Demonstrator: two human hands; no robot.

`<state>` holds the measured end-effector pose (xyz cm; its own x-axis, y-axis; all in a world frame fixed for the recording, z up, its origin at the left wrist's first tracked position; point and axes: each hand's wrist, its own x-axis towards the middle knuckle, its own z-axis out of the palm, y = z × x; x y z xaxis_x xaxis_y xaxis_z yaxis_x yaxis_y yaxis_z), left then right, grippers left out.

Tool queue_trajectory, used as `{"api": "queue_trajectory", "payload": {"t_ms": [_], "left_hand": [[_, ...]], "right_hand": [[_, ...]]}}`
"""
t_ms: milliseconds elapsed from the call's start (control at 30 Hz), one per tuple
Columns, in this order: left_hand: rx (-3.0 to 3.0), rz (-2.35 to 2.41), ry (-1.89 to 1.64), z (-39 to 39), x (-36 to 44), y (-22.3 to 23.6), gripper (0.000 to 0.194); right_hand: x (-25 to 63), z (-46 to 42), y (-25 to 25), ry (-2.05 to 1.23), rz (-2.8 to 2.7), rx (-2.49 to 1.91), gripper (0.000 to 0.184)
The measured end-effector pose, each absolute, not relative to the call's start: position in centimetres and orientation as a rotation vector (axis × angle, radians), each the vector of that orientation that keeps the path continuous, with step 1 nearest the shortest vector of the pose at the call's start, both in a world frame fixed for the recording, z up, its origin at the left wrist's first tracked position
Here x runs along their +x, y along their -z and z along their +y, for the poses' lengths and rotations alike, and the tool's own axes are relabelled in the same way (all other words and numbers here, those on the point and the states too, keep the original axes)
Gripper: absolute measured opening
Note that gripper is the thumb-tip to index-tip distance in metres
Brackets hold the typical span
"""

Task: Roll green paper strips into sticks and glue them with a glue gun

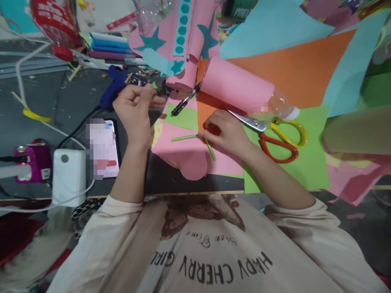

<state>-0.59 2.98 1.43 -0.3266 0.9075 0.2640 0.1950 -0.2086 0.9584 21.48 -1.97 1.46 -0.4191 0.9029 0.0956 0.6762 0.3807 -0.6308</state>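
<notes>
My right hand (227, 132) rests low over pink paper (194, 160), thumb and fingertips pinched on a thin green paper strip (185, 138). Another length of green strip (210, 150) slants down from the same fingertips; whether the two are joined is hidden. My left hand (136, 110) is raised beside a blue glue gun (111, 87), its index finger curled against the thumb; anything between them is too small to make out. A black pen (185, 101) lies between the hands on a green paper piece (180, 116). Scissors with red and yellow handles (259, 124) lie just right of my right hand.
A pink-wrapped plastic bottle (238, 85) lies on orange paper (299, 77). Behind stands a pink paper construction (183, 73) with blue stars. At left are a phone (111, 162), a white power bank (69, 175), cables and a red-labelled bottle (56, 20).
</notes>
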Motion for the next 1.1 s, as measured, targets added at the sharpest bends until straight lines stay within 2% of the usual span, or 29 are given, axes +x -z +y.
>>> {"api": "queue_trajectory", "payload": {"t_ms": [133,267,300,400,433,467,600,733,867,900,1000,1100], "left_hand": [[1.867,1.478,-1.153,2.2,-1.3,-2.4,0.02],[1.994,1.562,-0.931,1.6,-1.9,-4.4,0.013],[2.005,1.576,-0.891,1.4,-2.2,-5.0,0.018],[2.097,1.556,-0.617,0.7,-3.1,-6.4,0.059],[2.103,1.562,-0.522,0.3,-3.3,-6.7,0.064],[2.092,1.576,-0.431,-0.2,-3.5,-6.8,0.06],[1.95,1.746,-0.212,-3.2,-3.3,-6.1,0.024],[1.859,1.908,-0.16,-5.7,-2.6,-4.6,0.032],[1.854,1.838,-0.178,-6.2,-2.3,-3.7,0.015],[1.844,1.823,-0.23,-5.9,-2.3,-3.6,0.016],[1.813,1.86,-0.4,-4.4,-2.5,-3.6,0.034],[1.802,1.886,-0.41,-2.2,-2.7,-3.6,0.033]], "right_hand": [[21.3,-2.0,-1.4,-0.732,-2.33,-1.192,0.023],[21.4,-1.8,-0.8,-0.701,-2.317,-1.205,0.014],[21.5,-1.7,-0.7,-0.681,-2.281,-1.246,0.014],[21.8,-1.4,-0.3,-0.596,-2.135,-1.37,0.01],[21.8,-1.4,-0.1,-0.571,-2.095,-1.391,0.008],[21.9,-1.3,0.0,-0.554,-2.067,-1.399,0.007],[21.9,-1.4,0.2,-0.564,-2.025,-1.389,0.005],[21.9,-1.4,0.1,-0.582,-2.008,-1.397,0.005],[21.9,-1.3,-0.1,-0.584,-2.045,-1.363,0.007],[21.9,-1.3,-0.2,-0.588,-2.062,-1.346,0.008],[21.8,-1.4,-0.4,-0.605,-2.115,-1.321,0.009],[21.6,-1.6,-0.5,-0.638,-2.149,-1.34,0.012]]}}
